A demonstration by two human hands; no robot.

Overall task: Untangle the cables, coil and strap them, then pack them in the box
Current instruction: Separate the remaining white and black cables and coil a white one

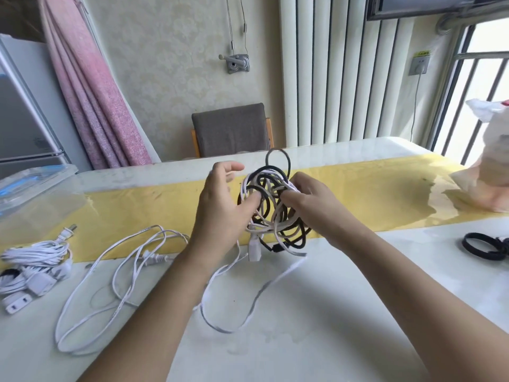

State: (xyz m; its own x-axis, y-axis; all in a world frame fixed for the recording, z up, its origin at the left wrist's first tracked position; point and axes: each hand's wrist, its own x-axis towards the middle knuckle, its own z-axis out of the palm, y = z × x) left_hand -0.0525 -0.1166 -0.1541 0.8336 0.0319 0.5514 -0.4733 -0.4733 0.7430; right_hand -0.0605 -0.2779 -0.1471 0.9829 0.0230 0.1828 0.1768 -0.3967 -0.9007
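Cable tangle (271,205): black and white leads knotted into one ball, held off the bench (330,312) between both hands, above the near edge of the yellow runner (371,194).
Left grip: the left hand (220,208) is slack; its thumb lies against the ball's left side, and the fingers are loosely curled and apart, clear of the leads.
Right grip: the right hand (311,199) has its fingertips curled into the ball, pinching strands on the right side.
Hanging end: a white connector (254,250) dangles under the ball, and a white tail (242,321) drops from it and loops over the bench.
Loose white cable (91,271): sprawled in wide loops on the bench to the left of the left forearm, one plug end lying near the runner.
Coiled white bundle (35,255): at the left edge of the bench, with plugs beside it.
Box (55,188): clear plastic, far left on the bench, beyond the bundle.
Black rings (482,245): probably straps, though they are small at the right edge; they lie on the bench well apart from the ball.
Plastic bag (490,166): far right, on the runner.
Chair (231,130): behind the bench, against the wall.
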